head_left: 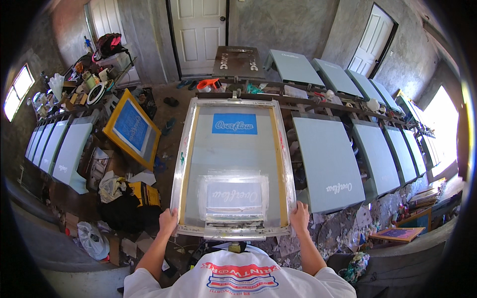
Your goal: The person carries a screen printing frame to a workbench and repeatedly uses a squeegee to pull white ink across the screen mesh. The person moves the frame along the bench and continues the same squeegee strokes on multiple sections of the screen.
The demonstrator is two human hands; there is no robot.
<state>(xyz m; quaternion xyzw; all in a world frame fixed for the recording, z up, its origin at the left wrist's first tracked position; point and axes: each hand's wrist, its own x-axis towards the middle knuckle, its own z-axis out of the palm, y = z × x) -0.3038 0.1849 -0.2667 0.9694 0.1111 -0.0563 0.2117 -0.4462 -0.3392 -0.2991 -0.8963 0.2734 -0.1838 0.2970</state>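
A large screen printing frame (231,166) with aluminium edges lies in front of me, over a pale grey shirt on a board. My left hand (169,219) is closed round the frame's near left corner. At the near right corner my right hand (299,217) grips the same frame. Its mesh carries a blue lettered stencil (235,124) at the far end and a second one near me, ringed by white ink smears. Along the near edge lies a long ink-stained bar, possibly a squeegee (235,223). Most of the shirt under the mesh is hidden.
Several pale grey shirts on boards (328,159) run along the right and back, more at the left. A yellow-edged screen (132,129) leans at the left, near a cluttered table (84,82). Scraps litter the floor. An orange tape roll (208,84) sits beyond the frame.
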